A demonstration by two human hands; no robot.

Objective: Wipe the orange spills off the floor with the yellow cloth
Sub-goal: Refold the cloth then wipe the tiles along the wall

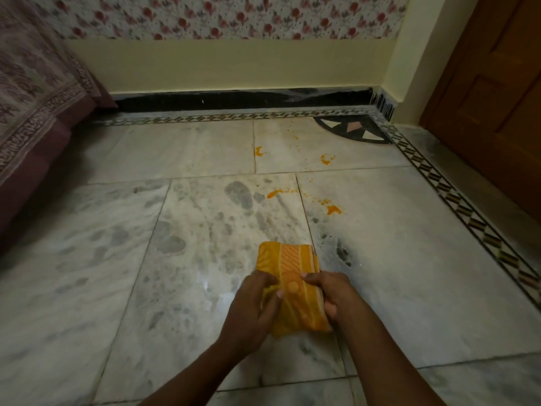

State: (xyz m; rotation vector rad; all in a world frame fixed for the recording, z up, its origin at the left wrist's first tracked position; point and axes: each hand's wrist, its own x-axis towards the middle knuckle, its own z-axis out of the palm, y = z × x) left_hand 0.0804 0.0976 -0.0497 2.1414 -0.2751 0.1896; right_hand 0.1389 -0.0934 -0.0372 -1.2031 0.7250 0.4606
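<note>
Yellow cloth [292, 284], folded, orange pattern, sitting low centre of frame. Left hand [253, 313] is gripping its left edge, fingers curled over the fabric; right hand [336, 297] is pinching the right edge, thumb on top. Can't tell whether the cloth is touching the floor [146, 288]. Marble tiles, grey smudges around and above the cloth. Orange spills [333, 210] lying further up, centre right: two blobs mid-frame, two more [326, 159] higher, well apart from the cloth. Upper left: bed with patterned cover [32, 92]. Far right: wooden door [494, 92].
</note>
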